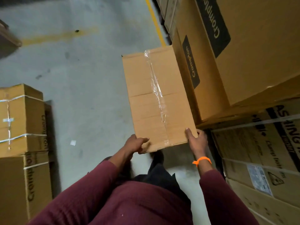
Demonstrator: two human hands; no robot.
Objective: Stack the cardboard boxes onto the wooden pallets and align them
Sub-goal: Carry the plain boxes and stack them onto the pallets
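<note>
I hold a plain brown cardboard box (155,98) with clear tape along its top seam, lifted above the grey floor. My left hand (135,144) grips its near left corner from below. My right hand (197,140), with an orange band at the wrist, clasps the near right corner, thumb on top. The box's right side is close against a tall stack of printed cardboard boxes (243,54). No wooden pallet is clearly visible.
More stacked boxes (263,159) with straps stand at the right, beside my right arm. A strapped stack of boxes (21,135) stands at the left. A yellow line (155,21) runs along the concrete floor (84,75) between them.
</note>
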